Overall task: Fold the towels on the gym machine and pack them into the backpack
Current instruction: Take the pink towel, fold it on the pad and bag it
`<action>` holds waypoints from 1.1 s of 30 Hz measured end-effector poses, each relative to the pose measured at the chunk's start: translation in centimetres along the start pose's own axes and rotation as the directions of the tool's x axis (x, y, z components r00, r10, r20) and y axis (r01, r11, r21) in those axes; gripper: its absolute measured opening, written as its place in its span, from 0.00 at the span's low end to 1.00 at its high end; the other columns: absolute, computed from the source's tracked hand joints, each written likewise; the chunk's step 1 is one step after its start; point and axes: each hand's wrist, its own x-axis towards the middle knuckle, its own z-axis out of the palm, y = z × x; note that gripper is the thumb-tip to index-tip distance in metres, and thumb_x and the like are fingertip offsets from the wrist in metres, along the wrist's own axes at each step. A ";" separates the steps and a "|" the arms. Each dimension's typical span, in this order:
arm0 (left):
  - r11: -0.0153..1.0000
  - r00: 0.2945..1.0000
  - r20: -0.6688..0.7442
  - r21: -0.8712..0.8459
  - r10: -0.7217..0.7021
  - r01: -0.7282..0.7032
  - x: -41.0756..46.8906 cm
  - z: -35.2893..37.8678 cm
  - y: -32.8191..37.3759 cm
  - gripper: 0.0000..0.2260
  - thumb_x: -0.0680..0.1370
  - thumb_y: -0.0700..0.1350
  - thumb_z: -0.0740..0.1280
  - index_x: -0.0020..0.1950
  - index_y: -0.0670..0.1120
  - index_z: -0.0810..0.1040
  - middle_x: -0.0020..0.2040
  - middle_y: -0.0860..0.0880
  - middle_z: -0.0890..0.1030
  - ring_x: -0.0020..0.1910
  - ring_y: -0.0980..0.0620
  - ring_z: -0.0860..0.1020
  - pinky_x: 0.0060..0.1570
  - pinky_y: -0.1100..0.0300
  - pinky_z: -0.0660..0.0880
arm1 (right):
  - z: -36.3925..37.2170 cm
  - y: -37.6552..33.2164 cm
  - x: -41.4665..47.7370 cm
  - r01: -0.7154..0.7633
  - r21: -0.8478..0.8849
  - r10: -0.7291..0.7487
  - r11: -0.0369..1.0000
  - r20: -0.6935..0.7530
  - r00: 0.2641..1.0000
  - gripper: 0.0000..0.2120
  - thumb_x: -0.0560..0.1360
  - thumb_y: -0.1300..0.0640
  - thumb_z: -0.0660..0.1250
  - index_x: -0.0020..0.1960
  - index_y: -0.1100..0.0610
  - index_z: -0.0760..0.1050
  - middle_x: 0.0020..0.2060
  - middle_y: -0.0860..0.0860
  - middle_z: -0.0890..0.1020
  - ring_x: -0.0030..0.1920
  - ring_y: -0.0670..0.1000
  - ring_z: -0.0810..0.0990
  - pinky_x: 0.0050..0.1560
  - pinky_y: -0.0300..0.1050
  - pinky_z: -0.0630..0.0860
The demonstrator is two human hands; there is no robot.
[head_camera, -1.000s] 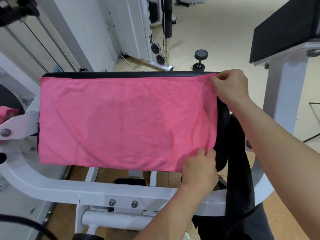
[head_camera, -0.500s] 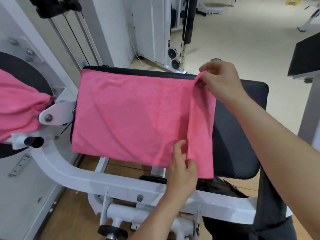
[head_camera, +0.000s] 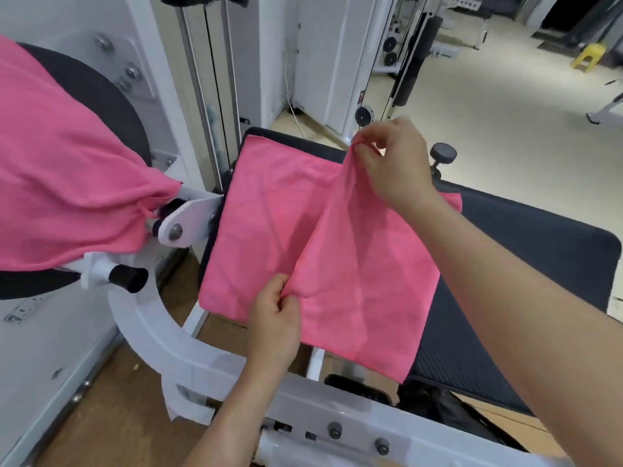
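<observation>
Black pad (head_camera: 539, 264) holds a pink towel (head_camera: 269, 230) mid-fold — left hand (head_camera: 274, 318) and right hand (head_camera: 394, 166) pinch its corners; another towel (head_camera: 60, 180) waits unfolded.

Pink towel (head_camera: 269, 210); second pink towel (head_camera: 60, 170), black pad (head_camera: 526, 274), white frame (head_camera: 188, 352), yellow stool (head_camera: 588, 57)

I am watching through the only view, a wide-angle camera worn on the head. It is facing forward and down, sitting close over the black pad (head_camera: 539, 264), with the gym machine (head_camera: 337, 416) crossing the bottom edge and the floor (head_camera: 505, 112) stretching away at upper right.
</observation>
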 end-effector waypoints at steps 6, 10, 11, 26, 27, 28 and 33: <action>0.997 0.984 -0.177 -0.074 -0.029 0.016 1.8 -3.6 -1.3 0.09 0.75 0.36 0.57 0.36 0.42 0.71 0.30 0.52 0.71 0.30 0.57 0.68 0.31 0.66 0.64 | 5.9 -4.3 2.7 0.062 0.029 -0.065 0.998 0.132 0.989 0.06 0.74 0.60 0.66 0.46 0.54 0.82 0.40 0.47 0.81 0.45 0.50 0.80 0.51 0.49 0.76; 0.999 0.958 -0.280 -0.025 -0.052 0.047 3.1 -6.0 -1.8 0.11 0.77 0.45 0.60 0.35 0.45 0.71 0.29 0.56 0.70 0.30 0.58 0.68 0.32 0.68 0.65 | 10.0 -5.6 3.6 0.111 -0.009 -0.107 0.994 0.186 0.977 0.07 0.76 0.56 0.66 0.49 0.54 0.82 0.44 0.51 0.84 0.47 0.54 0.80 0.50 0.51 0.76; 0.998 0.947 -0.317 0.015 -0.054 0.062 3.5 -6.4 -2.1 0.13 0.80 0.46 0.62 0.35 0.46 0.71 0.29 0.55 0.69 0.30 0.58 0.67 0.31 0.68 0.64 | 10.9 -5.7 3.7 0.128 -0.027 -0.120 0.991 0.196 0.973 0.08 0.76 0.56 0.65 0.50 0.54 0.82 0.45 0.52 0.84 0.47 0.54 0.80 0.50 0.52 0.76; 0.963 0.894 -0.435 0.179 -0.108 0.203 5.3 -7.5 -3.8 0.08 0.79 0.45 0.63 0.42 0.51 0.77 0.35 0.52 0.76 0.33 0.59 0.72 0.37 0.60 0.68 | 15.3 -5.3 5.2 0.481 -0.275 -0.411 0.833 0.276 0.869 0.09 0.79 0.55 0.60 0.54 0.53 0.77 0.54 0.53 0.76 0.54 0.57 0.71 0.43 0.54 0.76; 0.942 0.908 -0.410 0.265 -0.085 0.208 5.2 -7.6 -3.5 0.05 0.79 0.44 0.63 0.47 0.51 0.78 0.39 0.53 0.77 0.36 0.59 0.73 0.40 0.59 0.68 | 15.0 -5.5 5.3 0.480 -0.269 -0.404 0.835 0.292 0.867 0.09 0.79 0.53 0.61 0.55 0.53 0.77 0.55 0.53 0.76 0.55 0.57 0.71 0.46 0.56 0.76; 0.898 0.922 -0.387 0.400 -0.018 0.185 5.1 -7.6 -3.2 0.07 0.78 0.42 0.64 0.54 0.50 0.77 0.44 0.54 0.78 0.41 0.58 0.74 0.43 0.58 0.68 | 14.6 -5.6 5.4 0.475 -0.252 -0.393 0.843 0.311 0.865 0.10 0.78 0.50 0.62 0.55 0.53 0.77 0.56 0.52 0.76 0.57 0.57 0.70 0.50 0.56 0.74; 0.678 0.878 -0.178 0.707 0.445 -0.201 4.9 -5.8 -0.3 0.20 0.71 0.31 0.65 0.63 0.40 0.76 0.56 0.44 0.78 0.56 0.48 0.74 0.57 0.59 0.69 | 10.0 -4.6 3.5 0.378 -0.193 -0.305 0.905 0.324 0.895 0.19 0.75 0.46 0.66 0.65 0.47 0.71 0.60 0.49 0.74 0.62 0.55 0.69 0.56 0.56 0.65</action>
